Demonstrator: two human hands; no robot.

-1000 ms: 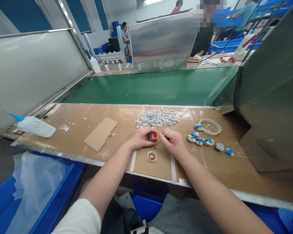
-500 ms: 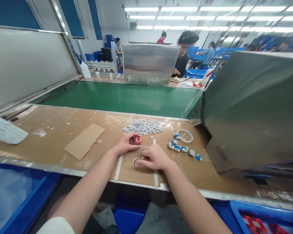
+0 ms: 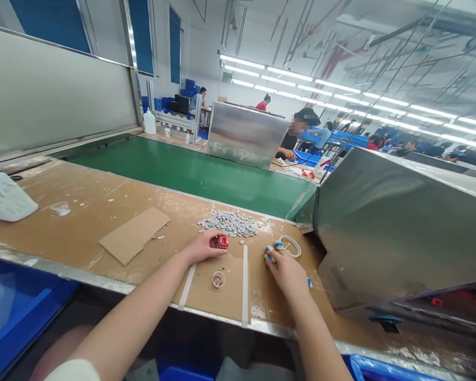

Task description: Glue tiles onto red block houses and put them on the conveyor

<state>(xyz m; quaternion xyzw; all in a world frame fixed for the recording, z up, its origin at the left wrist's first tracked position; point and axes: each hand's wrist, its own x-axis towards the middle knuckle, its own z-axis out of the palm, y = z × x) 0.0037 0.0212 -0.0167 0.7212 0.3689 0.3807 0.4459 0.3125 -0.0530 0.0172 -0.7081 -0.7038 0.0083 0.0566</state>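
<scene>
Between the thumb and fingers of my left hand is a small red block with a dark lower part, held just above the cardboard-covered bench. My right hand has reached the cluster to the right, its fingertips closed around a small blue-and-beige piece. Another such piece lies just beyond, beside a white ring; my right hand covers part of the cluster. A small round cup stands between two white tape strips, nearer the bench edge.
Many small grey tiles lie heaped beyond my hands. A cardboard piece and a translucent jug are to the left. Past the bench runs a green belt. A metal housing stands right; a person sits across.
My right hand has left the round cup and moved right to the small blue-and-beige pieces. My left hand still holds the red block. The camera view has tilted.
</scene>
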